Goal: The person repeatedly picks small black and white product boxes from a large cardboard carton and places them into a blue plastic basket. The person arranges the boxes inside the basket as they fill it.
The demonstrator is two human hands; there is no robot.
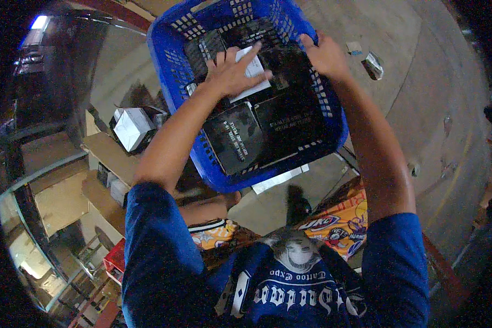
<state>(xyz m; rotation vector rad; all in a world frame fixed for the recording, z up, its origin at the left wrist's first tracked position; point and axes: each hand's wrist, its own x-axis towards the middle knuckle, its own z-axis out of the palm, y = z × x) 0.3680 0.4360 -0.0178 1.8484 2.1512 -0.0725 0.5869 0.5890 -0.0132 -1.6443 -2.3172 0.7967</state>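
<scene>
A blue plastic basket (337, 123) with perforated sides is tilted in front of me, packed with dark printed cardboard boxes (235, 136). My right hand (328, 57) is closed round its right rim, near the far corner. Inside the basket, a white box or card (254, 68) lies on top of the dark boxes. Over it, my left hand (232, 74) rests with fingers and thumb spread, touching the white piece and covering part of it. What supports the basket from below is hidden.
Left of the basket are a white box (131, 128) and open brown cartons (112, 153). A red crate (115, 262) stands at the lower left. White sheets (281, 179) show under the basket's near edge. A crumpled silvery wrapper (372, 65) lies on the concrete floor at right.
</scene>
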